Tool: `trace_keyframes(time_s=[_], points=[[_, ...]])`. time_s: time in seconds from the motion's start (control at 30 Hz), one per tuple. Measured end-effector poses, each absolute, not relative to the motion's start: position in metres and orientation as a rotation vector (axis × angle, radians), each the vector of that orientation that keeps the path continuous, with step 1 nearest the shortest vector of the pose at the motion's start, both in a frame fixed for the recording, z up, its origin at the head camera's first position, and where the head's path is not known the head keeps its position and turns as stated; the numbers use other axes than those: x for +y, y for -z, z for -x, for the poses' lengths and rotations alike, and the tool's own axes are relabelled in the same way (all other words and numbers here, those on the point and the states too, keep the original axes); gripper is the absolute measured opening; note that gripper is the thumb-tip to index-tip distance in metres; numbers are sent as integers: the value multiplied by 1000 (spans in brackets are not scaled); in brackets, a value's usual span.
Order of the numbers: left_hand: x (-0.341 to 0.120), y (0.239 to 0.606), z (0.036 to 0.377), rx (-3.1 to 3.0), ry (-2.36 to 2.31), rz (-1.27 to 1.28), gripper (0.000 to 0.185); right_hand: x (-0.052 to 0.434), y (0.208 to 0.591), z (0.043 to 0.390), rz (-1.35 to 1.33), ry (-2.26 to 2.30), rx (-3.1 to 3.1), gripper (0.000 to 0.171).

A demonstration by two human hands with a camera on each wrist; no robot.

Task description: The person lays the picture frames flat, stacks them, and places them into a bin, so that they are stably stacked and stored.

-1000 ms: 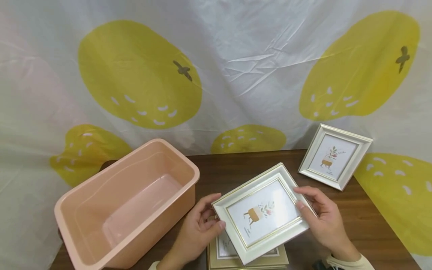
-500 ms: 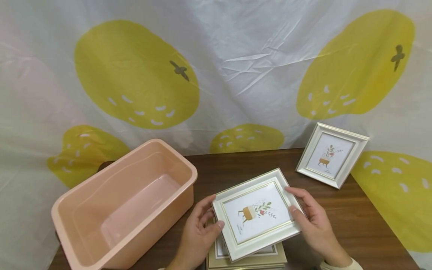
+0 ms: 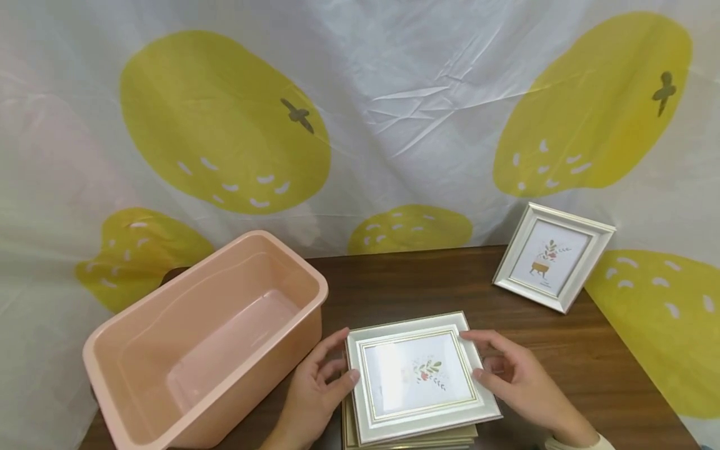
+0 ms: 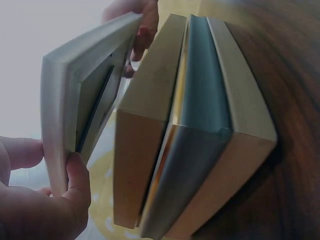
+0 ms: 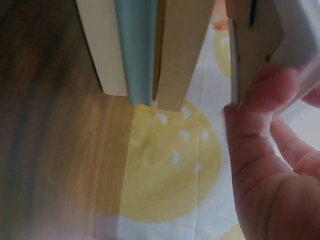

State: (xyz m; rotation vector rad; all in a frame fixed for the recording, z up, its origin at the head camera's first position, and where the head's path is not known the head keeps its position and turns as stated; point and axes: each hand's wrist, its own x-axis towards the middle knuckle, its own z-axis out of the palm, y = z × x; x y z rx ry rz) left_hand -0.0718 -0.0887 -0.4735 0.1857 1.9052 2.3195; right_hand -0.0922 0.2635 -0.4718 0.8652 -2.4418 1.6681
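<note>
A white picture frame (image 3: 419, 375) with a gold inner line and a plant print is held between my two hands. My left hand (image 3: 317, 390) pinches its left edge, thumb on the front side, while my right hand (image 3: 520, 381) grips the right edge. Under it lies a stack of frames (image 3: 450, 435), mostly covered in the head view. The left wrist view shows a gap between the held frame (image 4: 92, 85) and the stack (image 4: 200, 100), whose sides are beige and grey-blue. In the right wrist view, the right thumb presses the frame's back edge.
At the left stands a pink plastic bin (image 3: 281, 369), nothing visible inside it. A second white frame (image 3: 554, 257) stands upright at the back right of the brown wooden table (image 3: 568, 347). Behind hangs a pale curtain (image 3: 394, 119) with yellow fruit shapes.
The held frame has come down and nearer, turned to lie straighter above the stack, and tilted flatter. Both hands have moved along with it. Bin and standing frame stay put.
</note>
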Motion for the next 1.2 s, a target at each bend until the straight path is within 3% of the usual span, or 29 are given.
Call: trace_keyframes(time_s=[0.6,1.2], points=[[-97,487,71,2110,-2135,-86,62,258,488,86,-712,-1774,-2579,51],[-103,488,75,2306,-2043,-60,56,242,482,90,-694,-1206,-2640,60]])
